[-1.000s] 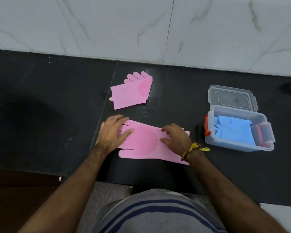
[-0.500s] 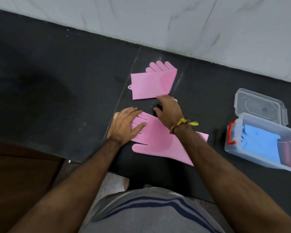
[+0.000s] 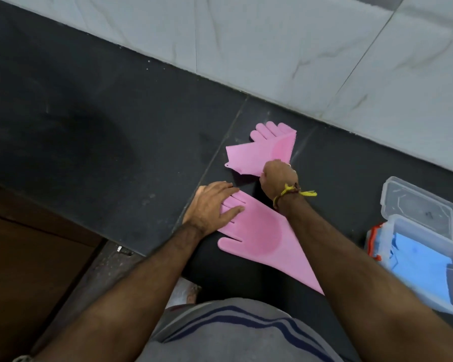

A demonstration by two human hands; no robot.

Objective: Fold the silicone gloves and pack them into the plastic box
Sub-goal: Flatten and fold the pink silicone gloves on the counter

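Note:
A folded pink silicone glove lies on the black counter near the wall. My right hand is closed on its near edge, which is lifted slightly. A second pink glove lies flat and unfolded in front of me, its cuff running under my right forearm. My left hand rests flat on that glove's fingers. The clear plastic box stands at the right edge with its lid open, and a folded blue glove lies inside.
The box's hinged lid lies open behind it, with an orange latch on the left side. A white marble wall runs along the back of the black counter. The counter's near edge drops off at the lower left.
My right hand left the flat glove, reached forward to the folded glove and closed on its near edge. The left hand stayed on the flat glove's fingers. The view tilted and shifted left.

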